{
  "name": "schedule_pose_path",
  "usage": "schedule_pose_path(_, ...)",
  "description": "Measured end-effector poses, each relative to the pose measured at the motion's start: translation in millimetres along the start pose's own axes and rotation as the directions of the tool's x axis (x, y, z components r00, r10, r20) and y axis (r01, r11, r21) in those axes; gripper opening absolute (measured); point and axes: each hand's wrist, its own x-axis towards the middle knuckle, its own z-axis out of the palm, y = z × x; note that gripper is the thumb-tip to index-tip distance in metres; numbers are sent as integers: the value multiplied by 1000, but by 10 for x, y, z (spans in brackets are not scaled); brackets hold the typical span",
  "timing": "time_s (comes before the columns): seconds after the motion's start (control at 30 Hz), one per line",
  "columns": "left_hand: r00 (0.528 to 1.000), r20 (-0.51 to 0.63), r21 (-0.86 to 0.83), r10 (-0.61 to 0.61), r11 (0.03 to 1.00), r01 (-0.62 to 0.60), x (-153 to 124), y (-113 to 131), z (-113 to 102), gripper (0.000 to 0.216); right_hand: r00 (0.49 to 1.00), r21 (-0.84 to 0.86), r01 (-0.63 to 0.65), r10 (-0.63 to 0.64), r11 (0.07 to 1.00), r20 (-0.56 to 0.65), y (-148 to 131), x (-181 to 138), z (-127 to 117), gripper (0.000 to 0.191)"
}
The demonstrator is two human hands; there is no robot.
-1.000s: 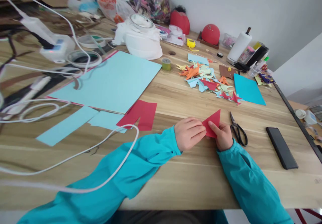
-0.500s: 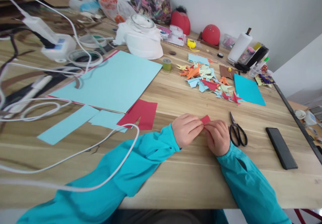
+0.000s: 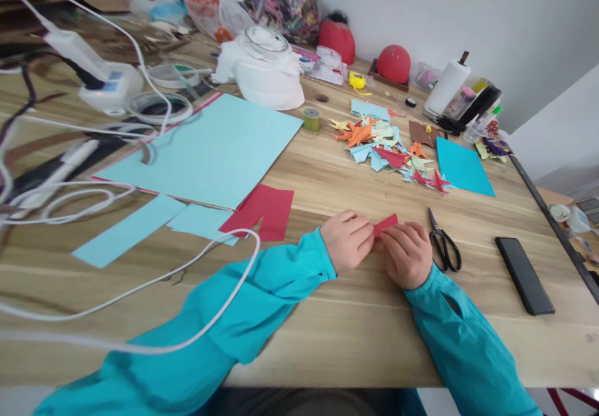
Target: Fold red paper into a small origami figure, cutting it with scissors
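Note:
Between my two hands is a small piece of red paper (image 3: 386,224), apparently folded, just above the wooden table. My left hand (image 3: 349,241) pinches its left end with curled fingers. On the other side my right hand (image 3: 407,254) is closed on its lower right part; the thumbs and the paper's underside are hidden. Black-handled scissors (image 3: 442,244) lie just right of my right hand, blades pointing away. To the left are cut red paper pieces (image 3: 274,213), beside strips of light blue paper (image 3: 128,232).
Folded paper figures (image 3: 384,148) in several colours lie in a heap further back, near a bright blue sheet (image 3: 463,166). A black phone (image 3: 524,275) is at the right. A white cable (image 3: 234,291) loops over my left sleeve. Large light blue sheets (image 3: 210,148) lie at left.
My hands have moved slightly apart, and more of the red paper shows between them. My right hand has shifted a little to the right. The things on the table have stayed put.

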Motion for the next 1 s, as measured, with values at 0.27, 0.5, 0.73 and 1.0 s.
schedule_pose_path(0.27, 993, 110, 127, -38, 992, 24, 8, -231, -174, 19, 996, -23, -77, 76, 997, -48, 89, -8, -5, 19)
schedule_pose_path(0.5, 987, -65, 87, -150, 984, 155, 55, -249, -247, 12, 988, -36, -137, 134, 990, -83, 131, -33, 23, 15)
schedule_pose_path(0.73, 999, -28, -13, -33, 999, 32, 87, -1, -38, 15, 1000, 45, 3, -2, 999, -27, 12, 30, 43, 20)
schedule_pose_path(1.0, 1000, -16, 20, -13, 1000, 13, 28, -136, -102, 16, 998, -58, -44, 41, 997, -47, 141, 5, -5, 17)
